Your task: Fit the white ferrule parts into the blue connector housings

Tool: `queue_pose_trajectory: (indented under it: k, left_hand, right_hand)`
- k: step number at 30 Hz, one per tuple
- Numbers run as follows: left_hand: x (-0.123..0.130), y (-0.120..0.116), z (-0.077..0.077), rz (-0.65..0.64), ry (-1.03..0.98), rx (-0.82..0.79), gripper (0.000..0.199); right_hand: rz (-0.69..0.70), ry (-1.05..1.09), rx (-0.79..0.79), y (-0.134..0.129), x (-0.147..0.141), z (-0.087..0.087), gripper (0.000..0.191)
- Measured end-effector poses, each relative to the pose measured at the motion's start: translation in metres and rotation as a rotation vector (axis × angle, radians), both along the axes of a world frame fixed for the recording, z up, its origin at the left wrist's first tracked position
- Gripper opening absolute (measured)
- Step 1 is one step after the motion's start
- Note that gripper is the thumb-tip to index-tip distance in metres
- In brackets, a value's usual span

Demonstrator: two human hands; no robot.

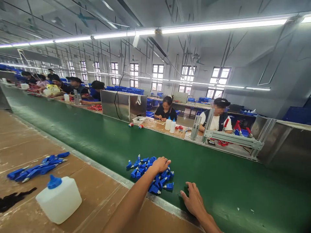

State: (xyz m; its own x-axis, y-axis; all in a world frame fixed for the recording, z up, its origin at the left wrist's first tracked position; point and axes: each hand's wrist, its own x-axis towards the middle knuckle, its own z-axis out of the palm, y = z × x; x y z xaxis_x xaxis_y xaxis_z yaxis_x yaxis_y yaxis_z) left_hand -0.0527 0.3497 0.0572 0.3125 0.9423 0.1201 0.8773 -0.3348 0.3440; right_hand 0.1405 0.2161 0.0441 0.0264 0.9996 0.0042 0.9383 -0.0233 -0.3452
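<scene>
Head view: a pile of blue parts (162, 182) with white tips can be seen on a green belt (97, 132), close to its near edge. Part of the pile is covered by the left hand (161, 164), which is laid over it with the palm down and the fingers a little bent. Whether any part is gripped by that hand cannot be told. The right hand (194, 200) is held open over the belt, just beside the pile, with nothing in it. 2 small white bits (238, 209) are seen farther right on the belt.

On the brown table (104, 200) at the left, more parts of the same kind are laid in a long heap (41, 168). Near them, a big white bottle (59, 200) is topped with a blue cap, and a black thing (17, 199) is cut off by the picture's edge.

Across the belt, 2 people are seated, 1 in a dark shirt (168, 112) and 1 in a dark cap (221, 103). 2 white bottles (168, 124) are placed between them. At the right, a metal frame (233, 139) is seen with red handles.
</scene>
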Motion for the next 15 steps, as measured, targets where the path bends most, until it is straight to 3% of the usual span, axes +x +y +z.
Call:
queue_pose_trajectory:
  k: [7, 11, 15]
  left_hand:
    - [-0.001, -0.021, -0.008, 0.027, 0.077, 0.063, 0.034]
    - [0.018, -0.032, -0.01, 0.102, 0.063, 0.077, 0.039]
    - [0.039, -0.053, -0.012, 0.046, 0.03, 0.072, 0.044]
  right_hand:
    - [0.047, 0.0, -0.019, 0.003, -0.024, 0.005, 0.05]
    - [0.087, 0.01, -0.019, 0.003, -0.031, 0.005, 0.049]
    - [0.121, 0.032, -0.023, 0.003, -0.028, 0.005, 0.047]
